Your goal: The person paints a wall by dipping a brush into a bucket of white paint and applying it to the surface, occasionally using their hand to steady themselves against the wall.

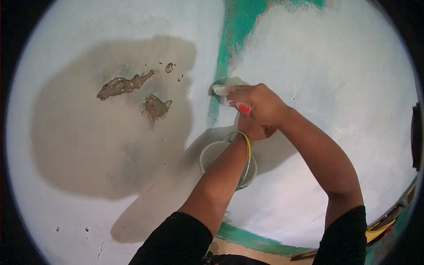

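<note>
My right hand (258, 104) is closed around a small paintbrush (219, 90), whose pale, paint-coated head is at the wall, on the edge of a green strip (214, 110). A red spot shows by the thumb. My left hand (254, 128) sits just below and partly behind the right one, its fingers hidden. Over the left wrist loops the yellowish handle (248, 152) of a whitish bucket (206, 154). The bucket hangs close to the wall, largely covered by my left forearm, so its contents are hidden.
The white-coated wall (335, 88) fills most of the view. Chipped patches (126, 85) expose rough plaster at left, under a large shadow. Green paint (245, 22) shows at the top, and a green band (256, 240) runs low down. A yellow object (380, 230) lies at lower right.
</note>
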Demonstrator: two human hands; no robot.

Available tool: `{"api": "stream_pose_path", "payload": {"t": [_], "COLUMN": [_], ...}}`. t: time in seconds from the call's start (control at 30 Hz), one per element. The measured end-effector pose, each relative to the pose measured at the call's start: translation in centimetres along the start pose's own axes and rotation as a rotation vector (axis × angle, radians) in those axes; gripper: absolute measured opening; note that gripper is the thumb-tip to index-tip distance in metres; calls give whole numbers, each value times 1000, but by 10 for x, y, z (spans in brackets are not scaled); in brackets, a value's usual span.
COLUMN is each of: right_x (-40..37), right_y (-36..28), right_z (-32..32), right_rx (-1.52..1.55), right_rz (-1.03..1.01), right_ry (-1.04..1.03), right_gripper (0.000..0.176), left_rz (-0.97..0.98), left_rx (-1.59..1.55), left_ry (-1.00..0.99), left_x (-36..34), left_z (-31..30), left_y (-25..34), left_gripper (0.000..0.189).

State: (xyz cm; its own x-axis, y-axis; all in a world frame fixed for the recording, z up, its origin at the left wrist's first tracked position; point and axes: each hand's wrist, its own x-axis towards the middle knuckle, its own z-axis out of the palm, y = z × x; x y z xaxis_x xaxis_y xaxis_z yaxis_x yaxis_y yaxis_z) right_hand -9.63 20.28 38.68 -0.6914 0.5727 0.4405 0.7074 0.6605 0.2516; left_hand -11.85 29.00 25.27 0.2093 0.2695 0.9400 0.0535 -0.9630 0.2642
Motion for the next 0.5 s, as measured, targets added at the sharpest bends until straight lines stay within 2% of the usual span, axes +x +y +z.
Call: {"api": "stream_pose_path", "payload": {"t": [0.07, 0.1, 0.13, 0.17, 0.2, 0.23, 0.27, 0.33, 0.37, 0.43, 0.47, 0.5], "right_x": [8, 14, 20, 27, 34, 40, 39, 46, 43, 30, 22, 13], "right_y": [18, 15, 20, 31, 42, 52, 61, 73, 76, 72, 66, 62], "right_z": [-6, -19, -32, -45, -57, -67, -78, -87, -82, -64, -52, -35], "right_rx": [240, 335, 232, -110, 12, 35, -187, -131, -130, -318, -353, -273], "right_rz": [-163, 27, 144, -4, 160, -23, 16, -125, -120, -84, -133, -94], "right_ry": [219, 259, 348, 519, 669, 891, 946, 1088, 1085, 969, 872, 748], "right_gripper": [28, 21, 20, 21, 23, 24, 24, 23, 23, 22, 22, 23], "left_rz": [-7, -3, 98, 196, 195, 188, 180, 177, 176, 187, 201, 199], "left_rx": [284, 286, 400, 513, 517, 502, 486, 494, 500, 492, 490, 489], "left_ry": [6, 7, 98, 188, 191, 178, 163, 156, 148, 159, 173, 173], "left_x": [1, 3, 5, 6, 7, 7, 5, 5, 5, 5, 6, 5], "left_z": [-4, -6, -7, -8, -7, -6, -4, -5, -5, -5, -5, -3], "left_y": [7, 10, 13, 15, 14, 13, 11, 10, 10, 10, 10, 9], "left_gripper": [55, 55, 57, 60, 60, 60, 61, 62, 63, 63, 63, 63]}}
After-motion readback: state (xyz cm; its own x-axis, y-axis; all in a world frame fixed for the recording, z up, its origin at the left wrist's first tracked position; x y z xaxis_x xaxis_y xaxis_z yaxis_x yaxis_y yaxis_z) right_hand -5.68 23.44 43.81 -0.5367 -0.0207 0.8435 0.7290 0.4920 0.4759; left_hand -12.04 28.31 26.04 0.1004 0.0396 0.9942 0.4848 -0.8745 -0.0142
